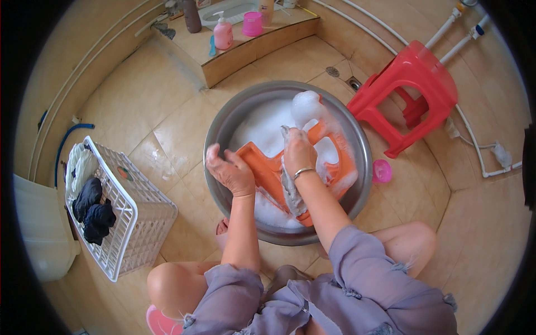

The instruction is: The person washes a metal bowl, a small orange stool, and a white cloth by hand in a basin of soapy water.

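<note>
A grey cloth is held by the closed right hand over an orange plastic object in the foamy metal basin, seemingly for firm backing, though their contact is hardly seen, while the left hand is spread wide with nothing held.

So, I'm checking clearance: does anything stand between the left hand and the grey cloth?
Part of the orange plastic object shows between the left hand and the grey cloth; whether it blocks reach is unclear.

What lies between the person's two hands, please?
In the head view, part of the orange plastic piece and some grey cloth lie between the left hand and the right hand.
</note>
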Motion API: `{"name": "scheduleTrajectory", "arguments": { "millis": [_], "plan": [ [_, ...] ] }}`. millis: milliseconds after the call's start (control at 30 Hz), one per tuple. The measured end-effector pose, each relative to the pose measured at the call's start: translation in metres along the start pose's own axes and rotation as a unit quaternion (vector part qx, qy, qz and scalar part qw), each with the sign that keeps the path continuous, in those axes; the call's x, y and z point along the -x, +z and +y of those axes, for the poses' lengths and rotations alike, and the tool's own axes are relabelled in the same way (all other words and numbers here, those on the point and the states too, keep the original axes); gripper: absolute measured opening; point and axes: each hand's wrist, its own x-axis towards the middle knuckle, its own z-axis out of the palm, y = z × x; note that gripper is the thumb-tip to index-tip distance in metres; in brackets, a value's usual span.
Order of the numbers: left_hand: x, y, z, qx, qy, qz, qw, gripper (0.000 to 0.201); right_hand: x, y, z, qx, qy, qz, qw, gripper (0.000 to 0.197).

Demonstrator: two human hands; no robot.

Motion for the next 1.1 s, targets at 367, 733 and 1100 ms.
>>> {"name": "scheduleTrajectory", "arguments": {
  "millis": [367,733,1100],
  "plan": [
    [0.021,0.044,0.085,-0.163,0.088,-0.524,0.831,0.024,-0.048,-0.074,0.064,-0.035,0.026,0.242,0.969,0.024],
    [0.016,0.081,0.073,-0.19,0.063,-0.602,0.773,0.035,-0.017,-0.018,0.092,-0.067,-0.281,0.004,0.957,0.022],
    [0.025,0.105,0.073,-0.069,0.035,-0.614,0.785,0.042,-0.073,-0.065,0.082,-0.292,0.029,0.244,0.924,0.018]
  ]
}}
